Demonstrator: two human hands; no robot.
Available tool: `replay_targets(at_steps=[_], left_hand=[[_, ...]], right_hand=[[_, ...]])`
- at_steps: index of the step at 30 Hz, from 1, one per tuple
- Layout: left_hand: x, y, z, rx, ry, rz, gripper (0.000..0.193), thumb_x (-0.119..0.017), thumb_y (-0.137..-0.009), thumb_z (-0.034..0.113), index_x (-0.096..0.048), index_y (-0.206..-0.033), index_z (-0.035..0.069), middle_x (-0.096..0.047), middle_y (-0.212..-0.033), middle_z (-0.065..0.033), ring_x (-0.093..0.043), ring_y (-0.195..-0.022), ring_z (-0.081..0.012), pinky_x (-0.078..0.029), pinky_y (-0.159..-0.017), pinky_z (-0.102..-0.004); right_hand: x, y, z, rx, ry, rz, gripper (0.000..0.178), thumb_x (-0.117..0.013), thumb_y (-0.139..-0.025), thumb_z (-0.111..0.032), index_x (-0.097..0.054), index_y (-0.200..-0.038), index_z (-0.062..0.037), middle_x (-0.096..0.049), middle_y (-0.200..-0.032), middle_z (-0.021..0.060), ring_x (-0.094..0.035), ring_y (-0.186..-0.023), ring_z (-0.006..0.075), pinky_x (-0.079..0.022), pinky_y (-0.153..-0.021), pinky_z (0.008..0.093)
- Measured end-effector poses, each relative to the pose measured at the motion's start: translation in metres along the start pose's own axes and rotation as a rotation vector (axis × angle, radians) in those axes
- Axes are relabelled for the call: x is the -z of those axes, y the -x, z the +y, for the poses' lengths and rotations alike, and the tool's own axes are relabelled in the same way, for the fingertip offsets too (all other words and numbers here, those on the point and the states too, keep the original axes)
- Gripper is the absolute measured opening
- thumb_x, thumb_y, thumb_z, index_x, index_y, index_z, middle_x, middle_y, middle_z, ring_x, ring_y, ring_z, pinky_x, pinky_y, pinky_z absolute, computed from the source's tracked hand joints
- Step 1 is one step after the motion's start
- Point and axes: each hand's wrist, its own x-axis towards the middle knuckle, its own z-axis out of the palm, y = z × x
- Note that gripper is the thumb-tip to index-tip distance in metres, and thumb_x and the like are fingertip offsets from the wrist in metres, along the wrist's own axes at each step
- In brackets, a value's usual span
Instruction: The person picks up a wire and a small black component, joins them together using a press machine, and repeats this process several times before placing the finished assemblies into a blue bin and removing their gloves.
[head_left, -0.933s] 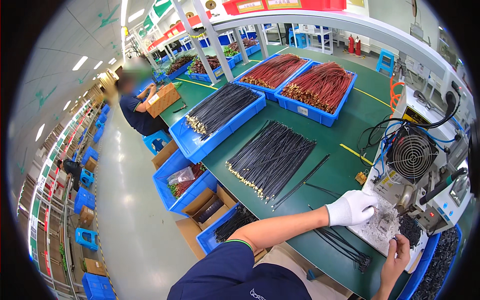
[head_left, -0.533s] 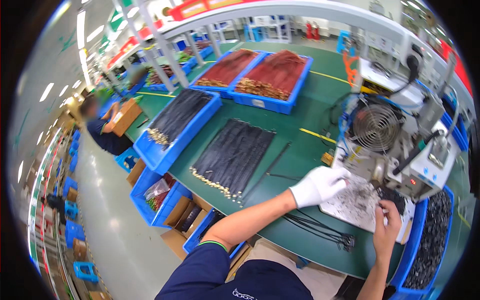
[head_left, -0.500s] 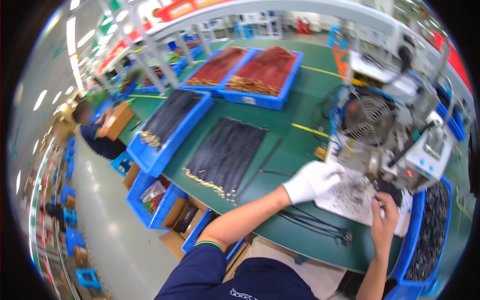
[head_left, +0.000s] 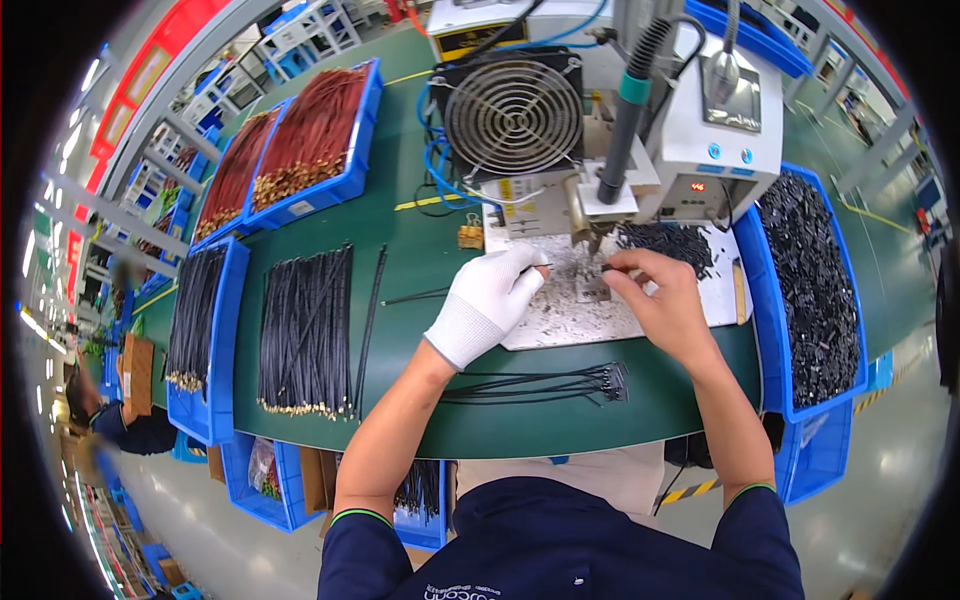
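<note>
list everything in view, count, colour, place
Table: one, green, centre
Red-cable trays: two, blue, table's far left
Black-cable tray: one, blue, table's left edge
Loose cables: many, black, on table
Board: one, white, right of centre
Fan: one, black, behind board
Control box: one, white, right of fan
Small parts: many, black, on board
Parts bin: one, blue, right of board
Lower bins: several, blue, below table
Co-worker: one, dark blue shirt, left
Carton: one, brown, by co-worker
Left hand: one, white-gloved, at board, pinching black cable
Right hand: one, bare, at board, pinching black part
</note>
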Motion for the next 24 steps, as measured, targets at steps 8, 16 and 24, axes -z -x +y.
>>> replay_targets(at_steps=[8,16,24], left_hand=[[-0.02,-0.012,0.004,-0.062,-0.015,0.013,0.017,-0.073,-0.104,0.018,-0.08,-0.112,0.005,-0.08,-0.104,-0.02,-0.077,-0.1,-0.043,-0.06,-0.089,-0.0501],[-0.027,-0.016,0.005,-0.093,-0.002,0.012,0.018,-0.073,-0.103,0.014,-0.078,-0.113,0.0,-0.08,-0.109,-0.0223,-0.075,-0.104,-0.0449,-0.06,-0.093,-0.0505],[-0.032,-0.015,0.004,-0.046,0.058,0.02,0.016,-0.075,-0.102,0.012,-0.078,-0.112,-0.001,-0.08,-0.107,-0.0229,-0.076,-0.101,-0.0444,-0.061,-0.091,-0.0488]], right_hand=[[-0.006,-0.003,0.003,-0.061,0.035,-0.047,0.023,-0.085,-0.1,-0.014,-0.083,-0.116,0.0019,-0.084,-0.101,0.0161,-0.074,-0.077,0.024,-0.057,-0.071,0.0356],[-0.011,-0.004,0.012,-0.06,-0.012,-0.036,0.022,-0.085,-0.099,-0.013,-0.084,-0.115,0.0021,-0.084,-0.101,0.015,-0.073,-0.077,0.0218,-0.057,-0.073,0.0344],[-0.012,-0.007,0.014,-0.062,-0.031,-0.075,0.021,-0.085,-0.099,-0.013,-0.084,-0.116,0.0005,-0.083,-0.101,0.0125,-0.075,-0.083,0.0207,-0.057,-0.075,0.0335]])
